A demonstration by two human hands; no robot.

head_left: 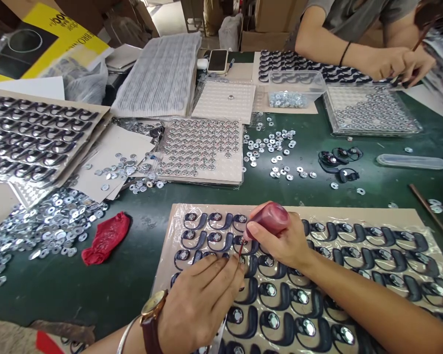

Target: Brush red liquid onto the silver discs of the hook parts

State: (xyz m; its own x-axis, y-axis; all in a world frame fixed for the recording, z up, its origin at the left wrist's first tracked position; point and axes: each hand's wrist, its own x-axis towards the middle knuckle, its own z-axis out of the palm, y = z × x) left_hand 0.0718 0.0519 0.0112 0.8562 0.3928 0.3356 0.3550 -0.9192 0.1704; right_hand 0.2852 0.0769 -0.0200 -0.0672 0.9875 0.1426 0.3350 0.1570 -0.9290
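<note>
R hand grips a red bottle, fingers wrapped round it. L hand pinches a thin stick, prob. a brush, over the sheet of black parts on the worktop.

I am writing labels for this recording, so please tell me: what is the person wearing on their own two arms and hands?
Both forearms are bare, with no sleeves and no gloves in view. The left hand has a wristwatch with a gold-coloured case and a brown strap at the wrist, and a thin silver bangle just behind it. The right hand and its forearm carry nothing.
</note>
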